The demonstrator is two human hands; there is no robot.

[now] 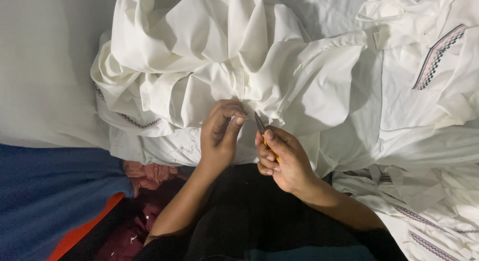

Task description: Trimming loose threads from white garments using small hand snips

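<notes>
A bunched white garment (209, 56) lies heaped in front of me. My left hand (219, 133) pinches a fold of its cloth between thumb and fingers near the middle. My right hand (279, 158) grips a small thread cutter (261, 127) with a yellow handle and a dark blade. The blade tip points up at the cloth, just right of the left fingertips. Most of the yellow handle is hidden inside the fist.
More white garments with patterned woven trim (439, 56) are piled at the right and lower right (424, 211). A white sheet (45, 66) covers the left. Blue and orange fabric (50, 196) and pink cloth (149, 173) lie at the lower left.
</notes>
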